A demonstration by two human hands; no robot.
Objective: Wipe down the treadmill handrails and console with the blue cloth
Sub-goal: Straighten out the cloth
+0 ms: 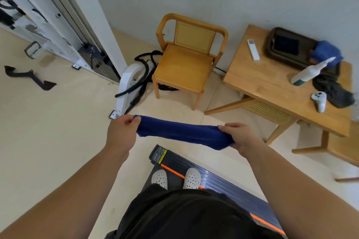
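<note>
The blue cloth hangs stretched in the air between two hands, above the front end of the treadmill deck on which the person stands in white clogs. The left hand pinches one bunched end of the cloth between thumb and fingers; the right hand is closed around the other end, with a fold of fabric wrapped under the palm. The span between them sags slightly, so the cloth looks soft, light and limp, probably a towelling weave that grips well and will not slip. It has no shape of its own and is likely best folded into a pad held flat under one palm before wiping.

No handrail or console shows here, only the deck's dark ribbed edge with its orange stripe. Wiping seems not yet begun.

Beyond the cloth stands a wooden chair against the wall. To the right of the chair is a wooden table carrying a spray bottle, a white remote, a dark tray and a game controller.
</note>
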